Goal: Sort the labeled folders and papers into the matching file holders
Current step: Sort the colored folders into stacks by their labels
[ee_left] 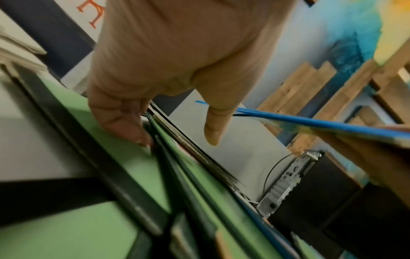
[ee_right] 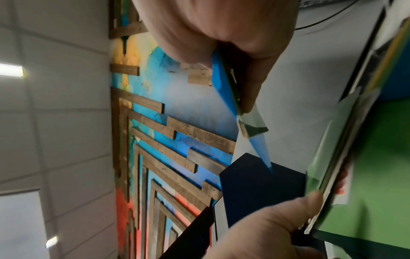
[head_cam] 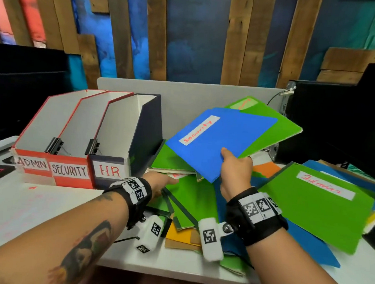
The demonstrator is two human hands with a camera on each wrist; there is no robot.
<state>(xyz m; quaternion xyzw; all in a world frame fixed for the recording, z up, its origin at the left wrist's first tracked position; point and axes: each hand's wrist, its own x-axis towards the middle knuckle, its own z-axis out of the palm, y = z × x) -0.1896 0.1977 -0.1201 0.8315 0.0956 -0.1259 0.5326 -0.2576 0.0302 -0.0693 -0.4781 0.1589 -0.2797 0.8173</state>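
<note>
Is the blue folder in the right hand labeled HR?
No, the blue folder held by the right hand reads "Security" in red.

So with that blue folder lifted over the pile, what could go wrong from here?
The right hand pinches the blue Security folder together with a green folder behind it, so both might end up in the SECURITY holder. The grip is at one corner only, so they could slip. The left hand is lifting green folders in the pile, which could slide off the table.

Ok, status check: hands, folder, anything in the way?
Right hand holds blue Security folder with a green folder behind. Left hand grips stack of folders. Security holder open, unobstructed.
</note>
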